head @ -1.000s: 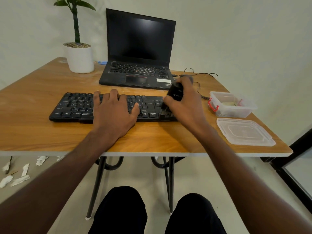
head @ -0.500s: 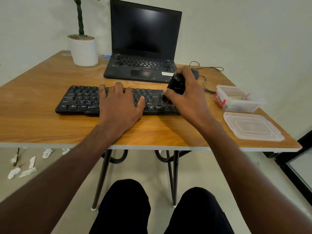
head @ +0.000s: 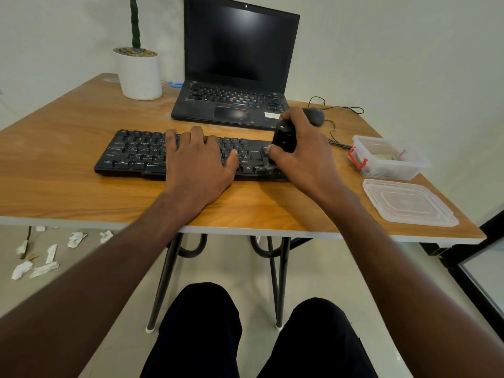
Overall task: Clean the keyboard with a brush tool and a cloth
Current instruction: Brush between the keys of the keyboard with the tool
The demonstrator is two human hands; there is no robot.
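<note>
Head view: wooden table [head: 68, 170], pale wall [head: 395, 50].

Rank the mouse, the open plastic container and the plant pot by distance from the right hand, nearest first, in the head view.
1. Mouse: just behind the right hand, nearly touching its knuckles.
2. Open plastic container: off to the hand's right, near the table edge.
3. Plant pot: far corner on the left, beyond the laptop.

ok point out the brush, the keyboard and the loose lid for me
brush [head: 284, 137], head view, on its black body above the thumb of the hand gripping it
keyboard [head: 131, 152], head view, on the bare keys at its left end
lid [head: 409, 204], head view, on its clear flat middle
</note>
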